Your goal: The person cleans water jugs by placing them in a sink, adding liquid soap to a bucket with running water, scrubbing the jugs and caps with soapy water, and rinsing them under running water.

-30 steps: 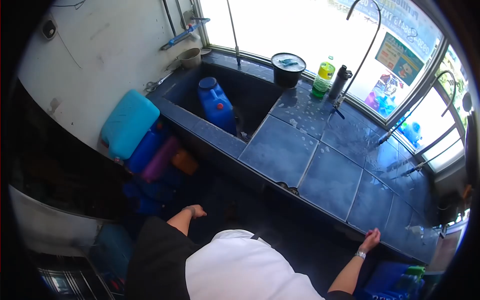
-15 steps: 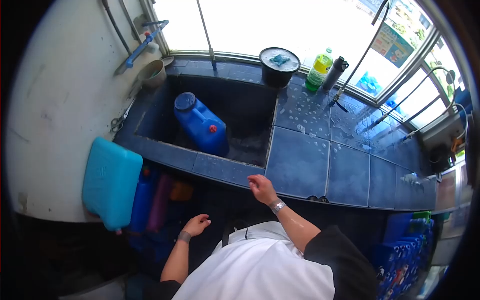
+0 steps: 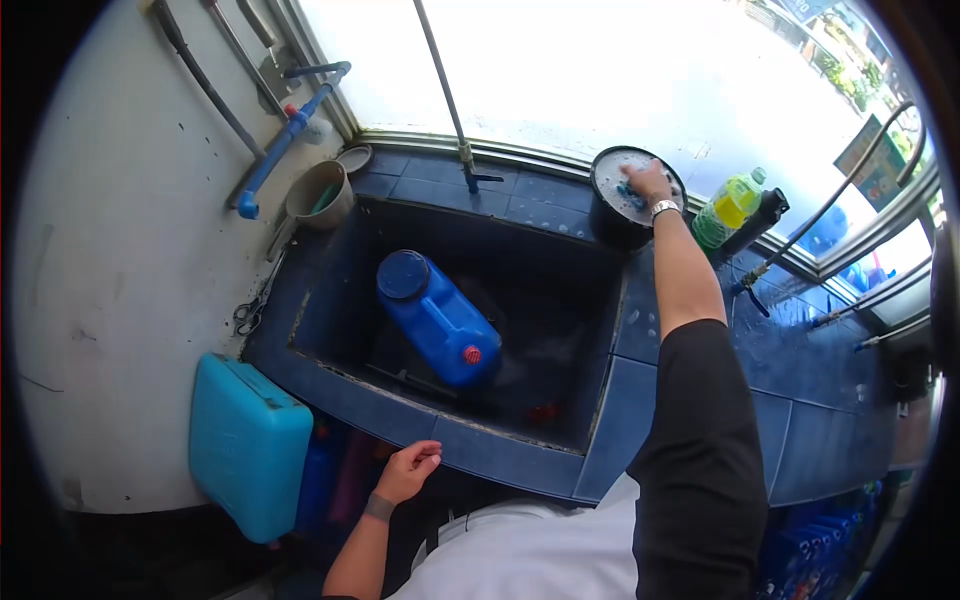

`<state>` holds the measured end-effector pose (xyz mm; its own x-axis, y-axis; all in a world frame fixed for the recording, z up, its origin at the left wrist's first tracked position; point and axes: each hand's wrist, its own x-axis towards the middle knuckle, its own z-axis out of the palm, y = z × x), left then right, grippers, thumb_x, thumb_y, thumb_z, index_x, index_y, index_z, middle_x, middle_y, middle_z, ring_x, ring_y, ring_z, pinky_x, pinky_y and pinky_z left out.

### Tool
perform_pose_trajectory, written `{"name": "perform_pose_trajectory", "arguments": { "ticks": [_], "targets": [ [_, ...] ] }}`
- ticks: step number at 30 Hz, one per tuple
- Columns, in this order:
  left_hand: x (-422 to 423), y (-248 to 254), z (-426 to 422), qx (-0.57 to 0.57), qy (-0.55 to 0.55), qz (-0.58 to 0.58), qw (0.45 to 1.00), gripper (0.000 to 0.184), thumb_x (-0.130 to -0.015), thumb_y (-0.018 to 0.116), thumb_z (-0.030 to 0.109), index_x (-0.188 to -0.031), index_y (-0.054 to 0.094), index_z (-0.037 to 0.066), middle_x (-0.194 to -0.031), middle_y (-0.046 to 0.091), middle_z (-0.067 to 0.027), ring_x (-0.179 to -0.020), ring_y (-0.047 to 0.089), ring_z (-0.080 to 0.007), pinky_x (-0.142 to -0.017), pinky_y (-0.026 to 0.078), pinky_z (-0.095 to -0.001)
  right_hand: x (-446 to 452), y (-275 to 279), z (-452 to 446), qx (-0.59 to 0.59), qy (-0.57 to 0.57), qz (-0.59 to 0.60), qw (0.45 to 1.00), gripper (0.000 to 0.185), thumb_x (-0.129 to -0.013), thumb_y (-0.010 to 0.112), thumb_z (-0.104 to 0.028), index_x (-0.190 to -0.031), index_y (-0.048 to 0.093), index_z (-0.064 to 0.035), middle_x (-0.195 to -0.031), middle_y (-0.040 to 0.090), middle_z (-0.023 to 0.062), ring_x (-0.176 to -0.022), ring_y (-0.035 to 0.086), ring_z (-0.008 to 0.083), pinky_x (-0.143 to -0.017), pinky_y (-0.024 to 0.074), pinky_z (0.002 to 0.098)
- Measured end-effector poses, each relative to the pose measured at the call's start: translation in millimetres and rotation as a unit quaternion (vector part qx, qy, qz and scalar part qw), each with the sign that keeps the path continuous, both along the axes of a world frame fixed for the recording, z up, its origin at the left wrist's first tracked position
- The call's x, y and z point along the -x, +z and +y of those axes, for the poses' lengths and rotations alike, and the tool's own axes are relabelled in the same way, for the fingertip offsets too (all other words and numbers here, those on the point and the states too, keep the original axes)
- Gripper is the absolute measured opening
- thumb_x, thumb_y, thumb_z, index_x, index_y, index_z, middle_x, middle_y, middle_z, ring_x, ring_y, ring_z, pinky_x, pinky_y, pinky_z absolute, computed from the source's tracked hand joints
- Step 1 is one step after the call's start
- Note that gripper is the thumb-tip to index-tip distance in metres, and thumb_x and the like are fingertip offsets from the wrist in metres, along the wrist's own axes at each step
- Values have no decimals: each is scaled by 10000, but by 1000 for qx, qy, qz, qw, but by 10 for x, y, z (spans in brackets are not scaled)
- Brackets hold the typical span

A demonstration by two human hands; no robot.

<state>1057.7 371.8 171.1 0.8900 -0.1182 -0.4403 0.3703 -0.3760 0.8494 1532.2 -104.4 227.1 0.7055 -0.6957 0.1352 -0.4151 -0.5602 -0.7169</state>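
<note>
My right hand [image 3: 650,182] reaches over a black bucket [image 3: 614,226] filled with white suds. Its fingers are apart and touch the blue scrubbing cloth or sponge [image 3: 625,189], which is partly hidden beneath them. Near the front edge of the sink, my left hand [image 3: 408,473] hangs with loosely bent fingers and holds nothing. A blue jerrycan [image 3: 440,320] with a dark blue lid and a red cap leans inside the dark tiled sink [image 3: 500,452].
Beside the bucket stand a green-yellow bottle [image 3: 728,208] and a dark bottle [image 3: 757,222]. A tap [image 3: 470,172] rises behind the sink. At the left are a small pail [image 3: 322,194], scissors [image 3: 248,316] and a turquoise container [image 3: 250,445].
My right hand has moved from the counter's front edge up to the bucket and into its suds. My left hand has come closer to the sink edge. The view has shifted.
</note>
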Motion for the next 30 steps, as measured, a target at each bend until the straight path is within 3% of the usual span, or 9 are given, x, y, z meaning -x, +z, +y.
{"name": "perform_pose_trajectory", "arguments": {
  "ticks": [4,6,10,12,15,22,24,28,30],
  "targets": [
    [-727,-256,-54,113,61,29,991,228,-905,548,119,-1110,589,28,-988,641,-58,-886,599,-119,-751,482,-244,-271,-385,-114,241,324,307,862,404,-783,541,-181,-1126,548,33,-1115,587,244,-1032,573,364,-901,443,422],
    [-1087,-268,-111,148,120,36,981,228,-901,553,121,-1110,586,34,-986,632,-49,-880,585,-107,-730,478,-240,-247,-476,-464,223,373,-7,901,341,-798,511,-120,-1103,573,17,-1050,601,253,-1012,571,387,-884,446,442],
    [-1751,-996,-218,32,262,-52,963,330,-870,602,174,-1147,544,4,-1010,616,-90,-869,594,-151,-755,472,-278,-227,-707,-511,290,365,31,884,307,-815,507,-93,-1099,591,-11,-935,647,178,-875,620,320,-805,489,394],
    [-2178,-1402,-160,53,325,-4,944,306,-865,610,192,-1102,528,17,-957,606,-76,-829,581,-161,-712,470,-298,-268,-222,-471,-213,376,108,895,313,-863,519,-112,-1162,581,-45,-879,631,66,-769,590,184,-715,500,321],
    [-2647,-1311,-315,318,406,95,852,201,-880,585,182,-977,491,34,-829,574,-67,-734,568,-166,-617,471,-318,156,471,161,-334,414,-114,839,345,-924,505,-151,-1262,531,-88,-902,594,11,-717,524,85,-653,473,235],
    [-2624,-1297,-759,0,280,83,957,541,-906,519,184,-1268,208,-70,-852,610,-248,-723,641,-328,-655,512,-423,810,-1363,2894,17,597,-112,794,251,-814,602,-117,-1059,581,-63,-1138,595,174,-1062,571,328,-888,463,393],
    [-2608,-1581,-729,-80,243,56,965,562,-896,516,191,-1268,198,-85,-881,599,-303,-765,623,-402,-696,495,-466,965,-1542,3235,197,710,-223,638,267,-809,589,-117,-1073,600,-75,-1234,554,141,-1178,504,300,-1006,381,406],
    [-2473,-1594,-720,-245,172,5,954,556,-884,507,197,-1249,203,-92,-820,605,-311,-721,624,-430,-667,489,-490,771,-1775,3507,143,617,-121,764,328,-815,546,-119,-1141,580,-108,-1298,518,96,-1246,449,266,-1065,305,435],
    [-2579,-1477,-693,-286,157,-17,945,543,-883,504,197,-1239,210,-89,-775,614,-287,-678,633,-407,-632,495,-481,582,-1695,3525,139,674,-138,712,320,-819,526,-122,-1134,581,-108,-1291,522,100,-1239,453,274,-1060,310,431]
  ]
}}
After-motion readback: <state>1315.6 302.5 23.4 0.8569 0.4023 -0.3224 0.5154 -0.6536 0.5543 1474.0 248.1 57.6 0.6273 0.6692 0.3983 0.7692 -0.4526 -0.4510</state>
